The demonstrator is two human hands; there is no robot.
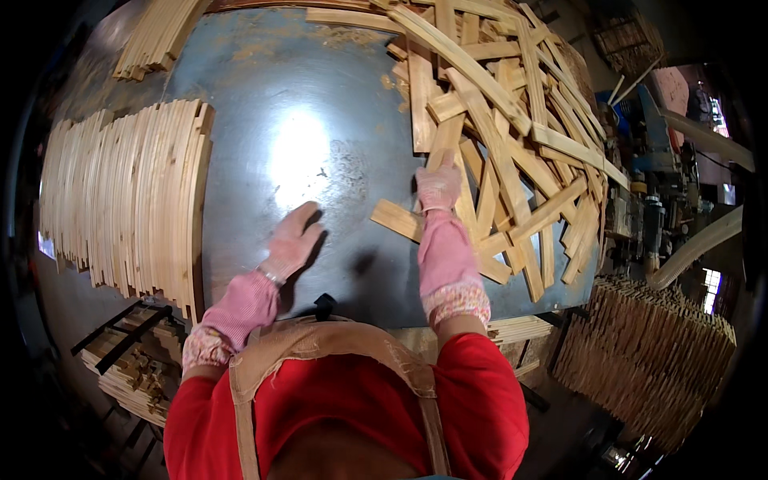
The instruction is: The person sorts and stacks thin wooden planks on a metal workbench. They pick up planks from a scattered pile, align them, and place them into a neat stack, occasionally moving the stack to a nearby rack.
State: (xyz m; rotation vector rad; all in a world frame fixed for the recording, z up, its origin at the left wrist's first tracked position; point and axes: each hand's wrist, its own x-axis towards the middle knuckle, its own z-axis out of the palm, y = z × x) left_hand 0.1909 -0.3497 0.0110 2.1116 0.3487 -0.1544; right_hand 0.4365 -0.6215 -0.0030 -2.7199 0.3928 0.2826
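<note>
My right hand (pixel 438 188), in a pink glove, is closed on the near end of a short wooden slat (pixel 447 138) at the left side of a jumbled slat pile (pixel 512 152). Part of its grip is hidden from above. My left hand (pixel 291 244), gloved in pink too, hovers over or rests on the grey metal tabletop (pixel 248 160); which of these I cannot tell. Its fingers are apart and hold nothing. Between the hands a loose slat (pixel 396 220) lies at an angle, its right end reaching under the pile.
Slats stand packed side by side in a neat row (pixel 128 192) on the left. Behind it lies a smaller stack (pixel 160 36). Bundled wood (pixel 648 352) stands on the floor at the right, near machinery (pixel 648 208). A rack with wood (pixel 136 352) is at lower left.
</note>
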